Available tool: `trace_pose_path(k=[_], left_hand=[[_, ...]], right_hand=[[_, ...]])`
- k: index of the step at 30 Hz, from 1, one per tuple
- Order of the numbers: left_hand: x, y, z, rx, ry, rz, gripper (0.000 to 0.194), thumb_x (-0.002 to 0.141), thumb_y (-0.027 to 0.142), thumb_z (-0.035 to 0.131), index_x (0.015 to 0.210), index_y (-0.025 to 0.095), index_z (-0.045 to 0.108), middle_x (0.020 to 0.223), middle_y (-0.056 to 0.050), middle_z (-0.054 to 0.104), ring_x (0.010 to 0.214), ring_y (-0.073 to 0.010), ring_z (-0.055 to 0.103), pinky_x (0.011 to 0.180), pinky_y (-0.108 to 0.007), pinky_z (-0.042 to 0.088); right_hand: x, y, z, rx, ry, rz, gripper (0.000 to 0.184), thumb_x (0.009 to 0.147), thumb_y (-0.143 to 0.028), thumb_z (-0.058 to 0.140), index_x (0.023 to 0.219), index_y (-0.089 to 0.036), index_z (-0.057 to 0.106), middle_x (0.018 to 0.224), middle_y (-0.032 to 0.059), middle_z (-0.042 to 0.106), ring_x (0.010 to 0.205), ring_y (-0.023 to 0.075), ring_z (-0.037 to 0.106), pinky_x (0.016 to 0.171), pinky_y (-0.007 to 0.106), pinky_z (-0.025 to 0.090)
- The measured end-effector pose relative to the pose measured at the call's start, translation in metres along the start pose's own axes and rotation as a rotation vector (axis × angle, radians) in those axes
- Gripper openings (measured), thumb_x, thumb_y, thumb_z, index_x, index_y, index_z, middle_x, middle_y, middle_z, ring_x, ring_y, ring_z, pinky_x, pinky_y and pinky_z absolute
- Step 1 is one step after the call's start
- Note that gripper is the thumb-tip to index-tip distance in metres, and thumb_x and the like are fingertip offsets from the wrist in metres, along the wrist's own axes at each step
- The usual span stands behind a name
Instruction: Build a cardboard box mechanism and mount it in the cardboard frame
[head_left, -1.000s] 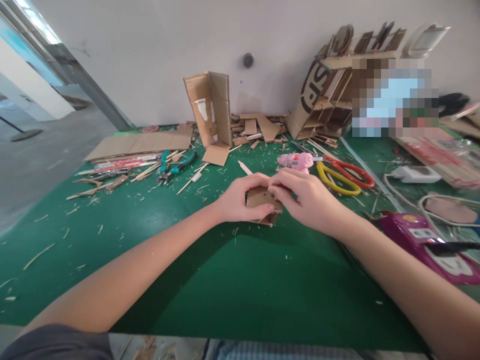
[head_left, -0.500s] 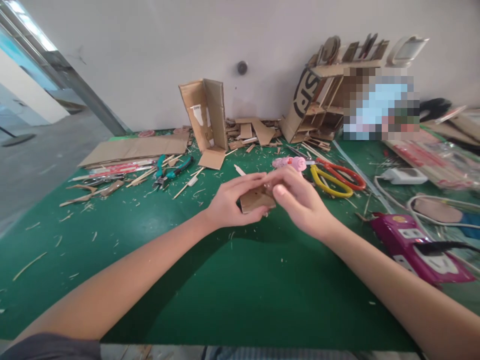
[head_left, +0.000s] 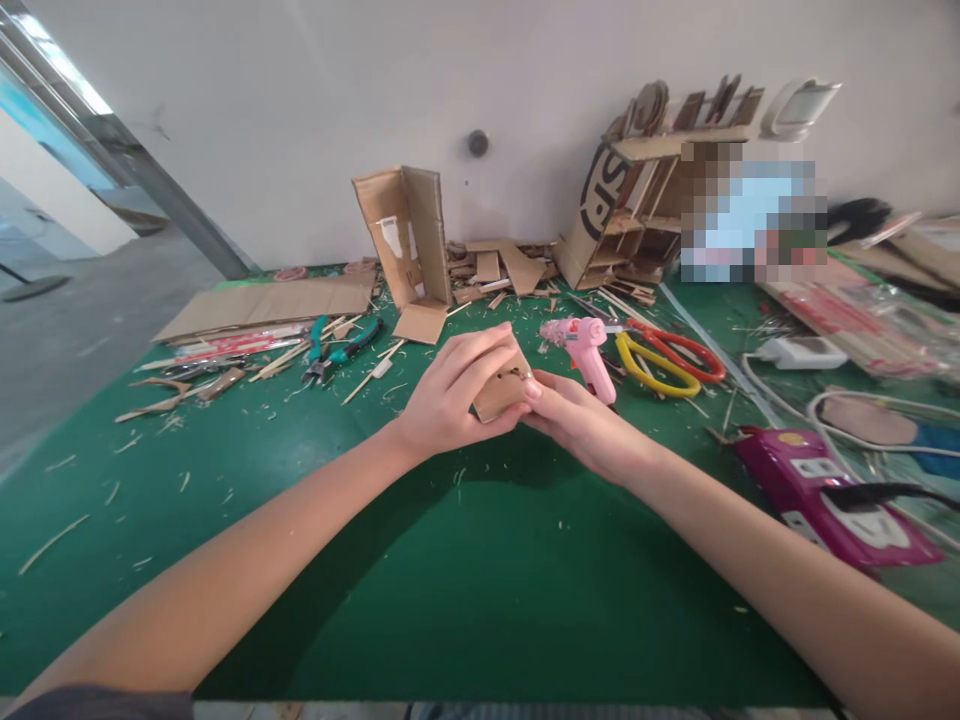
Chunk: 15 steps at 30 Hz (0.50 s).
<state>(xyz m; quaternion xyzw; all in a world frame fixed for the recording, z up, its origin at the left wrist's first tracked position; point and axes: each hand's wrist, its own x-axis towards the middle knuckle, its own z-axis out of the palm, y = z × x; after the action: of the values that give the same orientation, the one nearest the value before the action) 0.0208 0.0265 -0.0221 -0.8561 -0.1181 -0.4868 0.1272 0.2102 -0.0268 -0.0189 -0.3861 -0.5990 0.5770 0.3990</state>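
A small piece of brown cardboard (head_left: 495, 397) with dark spots on its face is held above the green table. My left hand (head_left: 454, 395) wraps round it from the left, fingers over the top and thumb along the lower edge. From the right, my right hand (head_left: 574, 420) grips the same piece, its thumb pressed on the near corner and its other fingers hidden behind. A pink glue gun (head_left: 589, 350) lies just beyond my right hand. Beside it are scissors with red and yellow handles (head_left: 660, 365).
Teal-handled pliers (head_left: 337, 348) lie at the left among sticks and scraps. A folded cardboard form (head_left: 412, 240) and a cardboard shelf (head_left: 600, 215) stand by the wall. At the right sit a magenta power strip (head_left: 832, 500), cables and a white adapter (head_left: 802, 352).
My right hand has dropped from over the top of the cardboard piece to its right side, uncovering the glue gun. The piece has tilted, and more of its face shows.
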Motion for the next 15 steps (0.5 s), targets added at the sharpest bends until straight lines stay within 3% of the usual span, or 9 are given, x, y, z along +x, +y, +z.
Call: trace_pose_path(k=[3,8,15], left_hand=[[-0.0006,0.0002,0.0004,0.025,-0.008,0.022,0.066,0.08,0.037,0.074,0.134,0.008,0.047,0.125,-0.024,0.059,0.121,-0.0327,0.059,0.098,-0.045,0.055],[-0.003,0.0014,0.0016,0.044,-0.022,0.004,0.063,0.085,0.041,0.067,0.137,0.016,0.043,0.127,-0.02,0.059,0.121,-0.0315,0.06,0.094,-0.046,0.056],[-0.0019,0.0076,0.0048,0.052,0.023,0.007,0.065,0.082,0.04,0.071,0.135,0.011,0.045,0.124,-0.022,0.059,0.119,-0.0314,0.06,0.094,-0.046,0.056]], right_hand=[[0.0015,0.0003,0.0045,0.139,-0.01,0.045,0.052,0.086,-0.062,0.06,0.115,-0.019,0.063,0.122,0.0109,0.065,0.119,0.0276,0.059,0.105,0.048,0.046],[0.0028,0.0067,0.0069,0.141,0.048,0.027,0.048,0.082,-0.058,0.066,0.11,-0.019,0.061,0.116,0.0095,0.065,0.114,0.0265,0.059,0.102,0.046,0.045],[0.0024,0.0051,0.0093,0.302,0.054,0.037,0.042,0.078,-0.056,0.068,0.101,-0.021,0.059,0.103,0.0049,0.064,0.104,0.0246,0.059,0.091,0.041,0.047]])
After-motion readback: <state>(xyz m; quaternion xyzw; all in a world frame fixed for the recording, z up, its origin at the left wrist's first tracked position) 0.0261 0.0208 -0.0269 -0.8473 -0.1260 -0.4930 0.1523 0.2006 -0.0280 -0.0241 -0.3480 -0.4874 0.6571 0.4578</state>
